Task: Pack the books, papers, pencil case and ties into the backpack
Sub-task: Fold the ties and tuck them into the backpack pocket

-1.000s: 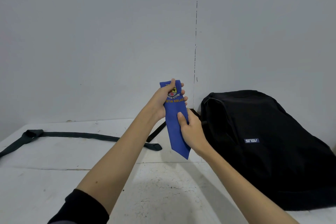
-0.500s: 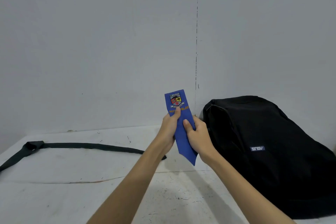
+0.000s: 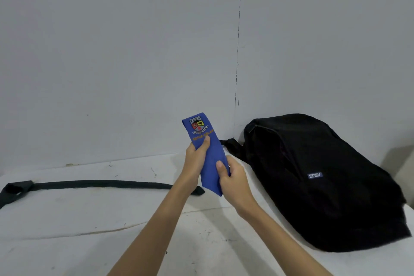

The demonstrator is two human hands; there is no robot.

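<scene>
Blue tie (image 3: 207, 154), folded, gripped by left hand (image 3: 195, 163) and right hand (image 3: 233, 180) left of backpack (image 3: 318, 177); dark tie (image 3: 100, 185) left on bench (image 3: 67, 231), unpacked.

Place: a bare indoor room, its kind unclear
Walls: plain grey wall (image 3: 112, 51) with a thin vertical seam
Surface: scuffed, stained white tabletop (image 3: 78, 231) against the wall

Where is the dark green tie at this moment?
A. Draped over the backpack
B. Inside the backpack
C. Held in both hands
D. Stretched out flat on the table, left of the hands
D: the dark green tie lies stretched along the table, while the left hand and right hand hold the blue tie beside the backpack.
</scene>
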